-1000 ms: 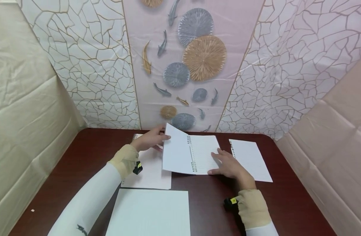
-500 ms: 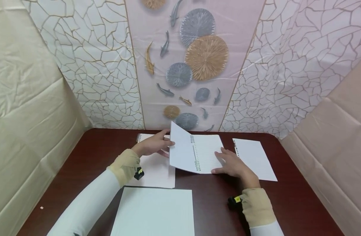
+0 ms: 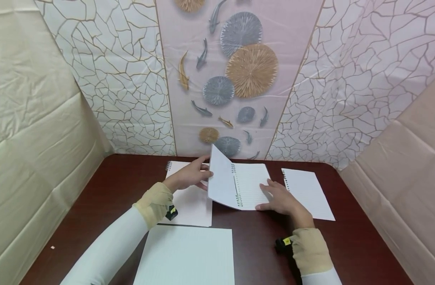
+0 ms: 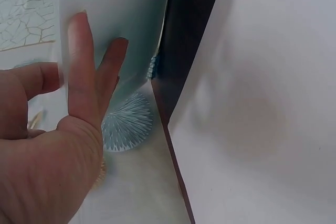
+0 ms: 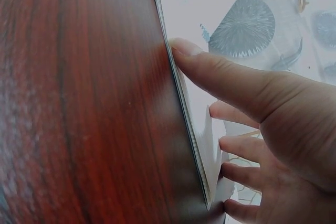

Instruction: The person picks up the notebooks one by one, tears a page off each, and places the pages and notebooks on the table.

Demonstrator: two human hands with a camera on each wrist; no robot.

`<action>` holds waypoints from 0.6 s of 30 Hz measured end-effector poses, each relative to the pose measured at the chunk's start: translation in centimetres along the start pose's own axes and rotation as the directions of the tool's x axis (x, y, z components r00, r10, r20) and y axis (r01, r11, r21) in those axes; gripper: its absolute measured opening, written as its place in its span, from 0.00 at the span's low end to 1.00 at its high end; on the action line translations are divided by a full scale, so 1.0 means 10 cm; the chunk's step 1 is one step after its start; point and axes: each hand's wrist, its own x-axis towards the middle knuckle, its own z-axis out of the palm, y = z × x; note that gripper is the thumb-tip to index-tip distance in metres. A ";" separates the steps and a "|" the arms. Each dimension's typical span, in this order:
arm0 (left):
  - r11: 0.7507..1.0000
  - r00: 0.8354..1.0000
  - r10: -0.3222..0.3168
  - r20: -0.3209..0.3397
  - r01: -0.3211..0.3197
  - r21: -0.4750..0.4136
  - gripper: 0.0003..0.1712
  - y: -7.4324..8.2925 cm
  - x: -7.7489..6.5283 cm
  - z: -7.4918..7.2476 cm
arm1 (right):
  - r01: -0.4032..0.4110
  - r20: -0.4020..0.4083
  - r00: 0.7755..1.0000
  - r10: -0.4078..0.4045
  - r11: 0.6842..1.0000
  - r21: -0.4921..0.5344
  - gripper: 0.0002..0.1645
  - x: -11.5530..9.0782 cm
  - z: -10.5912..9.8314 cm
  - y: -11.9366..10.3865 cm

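Note:
A spiral notebook (image 3: 252, 186) lies spread at the far middle of the table, ruled page up on its right half. Its left cover (image 3: 221, 178) stands tilted up from the coil. My left hand (image 3: 190, 173) pinches that cover's outer edge, thumb on the inner face and fingers behind, as the left wrist view (image 4: 58, 156) of this hand shows. My right hand (image 3: 279, 199) rests on the right page; in the right wrist view its thumb (image 5: 220, 74) presses near the lower edge and the other fingers extend along the side edge.
A larger spiral pad (image 3: 190, 206) lies under my left forearm. A white sheet or board (image 3: 187, 255) is in front of it. Right of the notebook sits a loose ruled sheet (image 3: 308, 194) with a torn, holed edge. A patterned backdrop (image 3: 189, 130) stands behind the table.
My left hand has swung the notebook's cover rightward, so it stands steeper over the coil. My right hand stays on the ruled page. The head view has shifted slightly.

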 end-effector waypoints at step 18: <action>1.000 0.999 0.017 -0.043 -0.018 -0.006 0.41 0.14 0.18 0.19 | 0.006 -0.004 1.000 -0.006 1.000 0.005 0.58 0.04 0.03 0.04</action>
